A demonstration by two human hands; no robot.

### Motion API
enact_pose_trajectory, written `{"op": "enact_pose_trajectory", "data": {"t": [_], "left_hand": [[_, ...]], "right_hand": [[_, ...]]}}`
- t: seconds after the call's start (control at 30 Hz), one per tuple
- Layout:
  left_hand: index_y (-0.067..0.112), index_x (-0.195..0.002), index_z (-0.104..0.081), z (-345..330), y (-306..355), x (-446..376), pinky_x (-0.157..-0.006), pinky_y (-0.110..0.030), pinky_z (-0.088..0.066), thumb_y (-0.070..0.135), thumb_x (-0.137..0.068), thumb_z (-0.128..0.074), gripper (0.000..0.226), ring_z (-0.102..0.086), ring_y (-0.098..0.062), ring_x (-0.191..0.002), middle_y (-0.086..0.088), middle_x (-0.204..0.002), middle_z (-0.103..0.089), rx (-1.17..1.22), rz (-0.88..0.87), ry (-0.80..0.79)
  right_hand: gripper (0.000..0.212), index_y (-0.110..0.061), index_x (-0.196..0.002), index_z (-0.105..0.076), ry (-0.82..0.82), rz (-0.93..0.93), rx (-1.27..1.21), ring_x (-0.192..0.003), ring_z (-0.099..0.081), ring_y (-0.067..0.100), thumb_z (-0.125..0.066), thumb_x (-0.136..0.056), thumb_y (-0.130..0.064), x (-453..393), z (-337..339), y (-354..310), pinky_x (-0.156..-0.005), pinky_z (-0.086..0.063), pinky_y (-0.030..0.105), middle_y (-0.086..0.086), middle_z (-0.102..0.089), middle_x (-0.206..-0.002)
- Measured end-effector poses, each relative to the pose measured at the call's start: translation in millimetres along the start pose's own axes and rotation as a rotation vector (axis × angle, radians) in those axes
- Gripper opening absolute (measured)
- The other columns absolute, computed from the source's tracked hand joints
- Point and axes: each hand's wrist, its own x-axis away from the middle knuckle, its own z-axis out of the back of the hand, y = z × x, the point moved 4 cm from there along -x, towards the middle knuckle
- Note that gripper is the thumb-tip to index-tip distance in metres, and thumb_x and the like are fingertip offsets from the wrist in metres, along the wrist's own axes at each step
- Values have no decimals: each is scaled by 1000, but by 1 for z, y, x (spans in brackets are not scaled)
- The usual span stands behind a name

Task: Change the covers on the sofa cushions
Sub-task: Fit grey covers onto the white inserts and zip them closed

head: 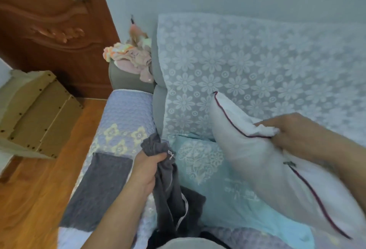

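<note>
My left hand [147, 166] grips a bunched dark grey cushion cover [172, 195], which hangs down over the sofa seat with a pale zip edge showing. My right hand [291, 132] grips the top edge of a white cushion insert [257, 161] with dark red piping, held tilted above the seat. Under it lies a turquoise cushion [208, 169] with white lace pattern. The sofa back wears a pale lace flower cover [247, 66].
The sofa armrest [126, 114] has a quilted lilac cover with a grey patch. A heap of pink and pale clothes [132, 56] sits on the far armrest. A cardboard box [33, 110] stands on the wooden floor at left, before a brown door [49, 21].
</note>
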Motion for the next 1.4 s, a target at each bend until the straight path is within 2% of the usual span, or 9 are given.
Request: {"op": "enact_pose_trajectory", "data": {"t": [0.2,0.27,0.43,0.7,0.93,1.1,1.2,1.3,1.4], "left_hand": [[7,-116,-70,-37,44,16,-84,-35,-60,-5,-93,-64,27,-74,-25,-97,-10,-107,-77,-161,-276,-168],[10,-121,-69,-41,52,23,-93,-39,-56,-2,-94,-64,30,-72,-24,-104,-6,-111,-76,-217,-336,-234],[10,-121,-67,-40,77,30,-97,-40,-53,-4,-96,-59,30,-70,-24,-109,-5,-114,-75,-256,-452,-296],[12,-122,-65,-67,85,46,-102,-38,-51,2,-87,-76,39,-68,-20,-113,-2,-116,-75,-441,-485,-506],[20,-127,-59,-102,37,46,-104,-36,-50,-5,-83,-77,54,-67,-11,-112,6,-118,-73,-401,-484,-368],[26,-131,-56,-139,29,49,-95,-31,-54,-6,-87,-66,55,-67,-11,-111,1,-122,-71,-347,-411,-407],[6,-123,-62,-145,32,56,-78,-33,-57,-17,-73,-40,59,-72,-25,-99,-14,-108,-75,-109,-177,-596],[-5,-104,-63,-138,36,56,-57,-26,-55,-31,-74,-20,59,-73,-24,-75,-16,-81,-74,-161,-146,-574],[1,-108,-68,-131,42,50,-71,-30,-59,-27,-88,-28,53,-73,-31,-96,-17,-96,-76,-181,-184,-545]], "right_hand": [[44,-50,-87,-72,-433,186,-47,-91,-68,6,-54,-74,-12,28,-9,-39,-86,-56,33,-22,-72,-90],[41,-53,-74,-66,-430,214,-29,-90,-65,5,-53,-75,-15,17,-24,-38,-85,-53,30,-24,-67,-86],[58,-59,-105,-62,-465,317,40,-131,-43,-4,-42,-64,-22,-8,-40,-38,-114,-34,31,-33,-46,-140],[72,-48,-123,-64,-492,335,59,-123,-54,-1,-43,-70,-3,-20,-21,-35,-109,-42,29,-28,-60,-130],[51,-26,-142,-42,87,111,852,-128,-44,31,-45,-92,-16,-30,2,-6,-109,-31,47,4,-50,-138],[57,-23,-146,-44,413,424,266,-125,-48,24,-40,-89,-25,-20,-60,-16,-112,-32,43,-3,-54,-136],[79,-24,-156,-23,268,314,218,-130,-45,21,-47,-92,-63,-30,-64,13,-112,-33,37,-4,-46,-144],[50,-23,-141,-50,276,441,170,-115,-56,22,-58,-92,-32,-37,-58,29,-95,-39,28,-3,-59,-124],[42,-23,-113,-68,406,577,27,-95,-57,12,-55,-76,-8,-33,-33,39,-82,-40,22,-9,-61,-100]]}}
